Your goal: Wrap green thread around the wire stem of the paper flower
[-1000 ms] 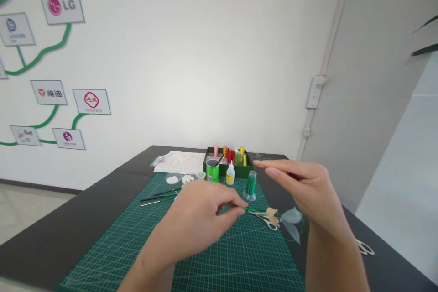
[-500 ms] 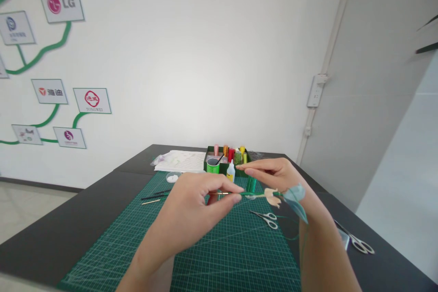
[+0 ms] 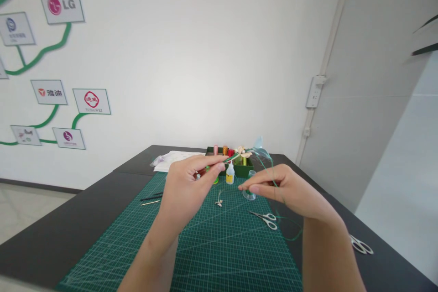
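Note:
My left hand (image 3: 191,187) pinches the green stem of a flower piece, which tilts up to the right. Cream petals (image 3: 242,152) sit along the stem, and pale blue petals (image 3: 259,147) spread at its tip. Green thread trails from the flower down past my right hand (image 3: 277,185). That hand has its thumb and fingertips pressed together beside a clear spool (image 3: 249,195) standing on the mat; what they hold, if anything, is too small to make out. A small cream flower (image 3: 219,202) lies on the green cutting mat (image 3: 236,246).
Small scissors (image 3: 267,220) lie on the mat's right side, larger scissors (image 3: 362,244) on the black table. A glue bottle (image 3: 230,174) stands before a green box (image 3: 244,172) of thread spools. Dark sticks (image 3: 151,197) and white sheets (image 3: 173,159) are at left.
My left hand has raised and tilted the flower's stem, swinging the petals up and away. My right hand has moved down slightly. The small cream flower and clear spool now show more.

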Motion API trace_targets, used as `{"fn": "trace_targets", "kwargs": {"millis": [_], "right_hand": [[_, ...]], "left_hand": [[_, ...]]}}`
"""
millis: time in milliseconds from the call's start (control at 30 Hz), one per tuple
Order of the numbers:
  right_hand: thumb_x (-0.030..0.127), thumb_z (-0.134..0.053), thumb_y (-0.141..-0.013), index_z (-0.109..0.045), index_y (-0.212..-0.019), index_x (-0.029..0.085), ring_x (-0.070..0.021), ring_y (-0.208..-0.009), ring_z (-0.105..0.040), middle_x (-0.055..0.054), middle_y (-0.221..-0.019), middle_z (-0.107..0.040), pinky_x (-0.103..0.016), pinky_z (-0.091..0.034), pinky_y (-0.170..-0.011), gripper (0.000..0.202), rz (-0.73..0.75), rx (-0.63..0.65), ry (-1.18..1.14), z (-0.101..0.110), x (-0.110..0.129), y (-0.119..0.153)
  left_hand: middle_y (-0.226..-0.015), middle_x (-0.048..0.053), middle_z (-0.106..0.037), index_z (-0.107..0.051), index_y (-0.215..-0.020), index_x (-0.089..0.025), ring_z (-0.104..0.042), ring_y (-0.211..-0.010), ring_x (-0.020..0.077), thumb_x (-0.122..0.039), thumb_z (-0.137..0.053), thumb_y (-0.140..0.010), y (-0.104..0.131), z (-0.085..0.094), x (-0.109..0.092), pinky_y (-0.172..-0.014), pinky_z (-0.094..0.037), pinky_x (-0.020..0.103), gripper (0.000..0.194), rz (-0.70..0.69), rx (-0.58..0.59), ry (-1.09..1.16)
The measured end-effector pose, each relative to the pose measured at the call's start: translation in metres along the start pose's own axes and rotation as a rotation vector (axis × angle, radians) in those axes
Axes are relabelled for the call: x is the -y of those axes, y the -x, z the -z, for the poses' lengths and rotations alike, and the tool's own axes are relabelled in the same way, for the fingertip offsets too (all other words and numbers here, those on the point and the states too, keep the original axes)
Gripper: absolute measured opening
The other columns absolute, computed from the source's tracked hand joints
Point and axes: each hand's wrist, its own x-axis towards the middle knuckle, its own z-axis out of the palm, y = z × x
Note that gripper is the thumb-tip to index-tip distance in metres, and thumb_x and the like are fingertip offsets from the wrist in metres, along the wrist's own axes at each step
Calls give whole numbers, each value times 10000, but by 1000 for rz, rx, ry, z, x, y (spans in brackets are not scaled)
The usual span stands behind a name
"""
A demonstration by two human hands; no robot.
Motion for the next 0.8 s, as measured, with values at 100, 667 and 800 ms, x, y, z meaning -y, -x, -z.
{"fn": "trace_targets", "kwargs": {"millis": [100, 667, 800], "right_hand": [[492, -756, -821, -844, -869, 216, -108, -511, -448, -17, -573, -625, -249, -343, -477, 293, 16, -140, -155, 11, -10, 0], [574, -788, -765, -734, -759, 174, -117, -500, -416, 48, -473, -430, -309, -373, -571, 403, -158, -185, -215, 74, -88, 12], [569, -718, -842, -712, -790, 170, -105, -446, -452, 45, -466, -522, -340, -476, -680, 402, -217, 57, -159, 78, -91, 18]], "left_hand": [[-776, -9, -784, -832, -949, -304, -554, -525, 99, -257, -717, -832, -4, 3, 5, -470, -446, 227, 170, -6, -124, -2], [-818, -1, -804, -828, -939, -307, -700, -642, 126, -265, -723, -825, -15, -7, 18, -564, -555, 233, 161, 5, -265, 118], [-839, 8, -808, -828, -938, -293, -740, -729, 146, -269, -726, -828, -17, -9, 22, -650, -601, 247, 153, 46, -266, 225]]}}
